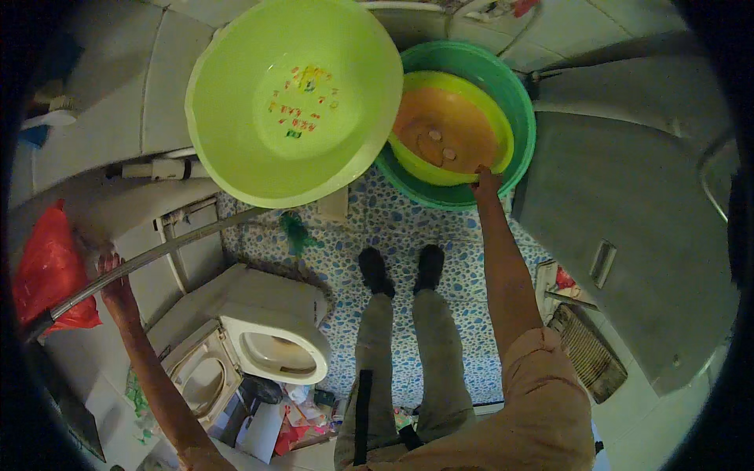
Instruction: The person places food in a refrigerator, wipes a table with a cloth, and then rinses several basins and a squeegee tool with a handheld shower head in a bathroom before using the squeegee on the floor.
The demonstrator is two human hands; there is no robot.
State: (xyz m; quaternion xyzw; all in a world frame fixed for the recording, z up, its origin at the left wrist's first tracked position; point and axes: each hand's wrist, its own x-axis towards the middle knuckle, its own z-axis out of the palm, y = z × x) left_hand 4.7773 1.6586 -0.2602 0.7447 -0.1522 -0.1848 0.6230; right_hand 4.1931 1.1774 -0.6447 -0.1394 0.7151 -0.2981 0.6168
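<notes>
My right hand (487, 180) grips the near rim of a small yellow-green plastic basin (505, 154). Its inside looks orange, with a curved mark and two pale spots; whether it holds liquid is unclear. That basin sits tilted inside a larger green plastic basin (523, 112). To the left is a big light-green basin (235, 118) with a printed pattern on its bottom, overlapping the green one in view. Far left, my left hand (116, 285) has its fingers extended near the wall. A metal pole (171, 245) crosses in front of it, and a red plastic bag (50, 277) hangs beside it.
A toilet (283, 347) with a raised lid stands at lower left, with clutter (300, 418) behind it. A grey panel door (624, 235) takes up the right side. A ribbed washboard (589, 347) leans there. Green mesh (298, 232) lies on the pebble-patterned floor (412, 226).
</notes>
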